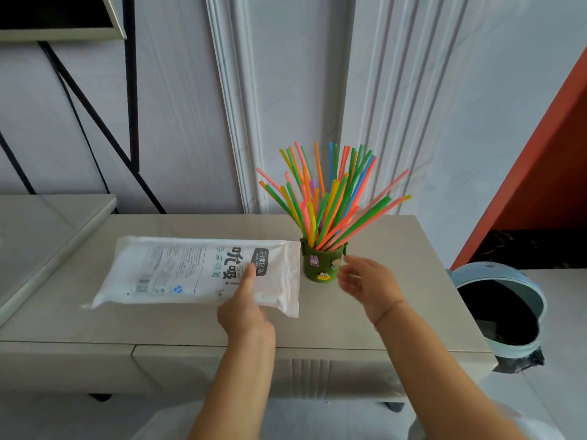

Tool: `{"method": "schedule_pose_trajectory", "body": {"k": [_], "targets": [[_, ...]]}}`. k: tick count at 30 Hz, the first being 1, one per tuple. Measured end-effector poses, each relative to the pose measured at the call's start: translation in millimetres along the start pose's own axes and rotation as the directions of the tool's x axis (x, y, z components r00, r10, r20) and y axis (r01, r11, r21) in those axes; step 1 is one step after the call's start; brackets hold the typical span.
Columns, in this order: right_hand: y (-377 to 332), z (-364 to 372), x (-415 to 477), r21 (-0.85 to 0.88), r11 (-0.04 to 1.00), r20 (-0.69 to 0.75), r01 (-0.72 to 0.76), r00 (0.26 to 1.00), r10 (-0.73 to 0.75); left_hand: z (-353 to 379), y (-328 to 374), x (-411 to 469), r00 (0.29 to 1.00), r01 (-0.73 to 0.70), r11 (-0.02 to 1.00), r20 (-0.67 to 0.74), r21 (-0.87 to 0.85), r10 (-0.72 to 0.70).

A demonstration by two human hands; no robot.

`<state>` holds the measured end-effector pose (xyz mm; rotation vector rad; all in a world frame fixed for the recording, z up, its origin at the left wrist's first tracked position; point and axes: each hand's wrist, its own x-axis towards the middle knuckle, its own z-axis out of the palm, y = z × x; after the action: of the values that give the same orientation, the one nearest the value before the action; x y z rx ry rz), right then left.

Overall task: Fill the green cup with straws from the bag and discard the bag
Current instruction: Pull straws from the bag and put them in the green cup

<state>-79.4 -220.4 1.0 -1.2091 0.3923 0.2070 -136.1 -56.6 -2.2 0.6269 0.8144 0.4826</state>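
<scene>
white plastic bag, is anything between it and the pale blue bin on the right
Yes: the green cup full of coloured straws stands at the white plastic bag's right end, with the right hand beside it, towards the pale blue bin.

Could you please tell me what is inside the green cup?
Many coloured straws stand in the green cup, fanning out above its rim. Their lower ends and the cup's floor are hidden by its wall.

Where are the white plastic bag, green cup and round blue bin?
white plastic bag (190, 268): head view, printed middle.
green cup (322, 265): head view, front wall.
round blue bin (508, 273): head view, upper rim.
</scene>
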Motion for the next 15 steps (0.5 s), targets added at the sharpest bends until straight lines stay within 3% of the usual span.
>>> {"method": "schedule_pose_trajectory", "body": {"k": [3, 6, 10, 15], "targets": [[16.3, 10.0, -13.0, 0.12, 0.94, 0.188, -0.318, 0.937, 0.293, 5.3, -2.7, -14.4, 0.985, -0.158, 0.986, 0.075, 0.044, 0.155], [27.4, 22.2, -21.2, 0.133, 0.862, 0.333, -0.49, 0.841, 0.426, 7.7, -5.4, -26.0, 0.941, -0.316, 0.947, 0.147, 0.067, 0.304], [33.3, 32.8, -26.6, 0.099, 0.837, 0.388, -0.538, 0.796, 0.466, 8.0, -7.9, -31.1, 0.898, -0.419, 0.901, 0.199, 0.115, 0.392], [30.4, 30.9, -24.5, 0.084, 0.845, 0.36, -0.529, 0.807, 0.469, 7.7, -9.1, -27.5, 0.879, -0.454, 0.876, 0.24, 0.161, 0.411]]}}
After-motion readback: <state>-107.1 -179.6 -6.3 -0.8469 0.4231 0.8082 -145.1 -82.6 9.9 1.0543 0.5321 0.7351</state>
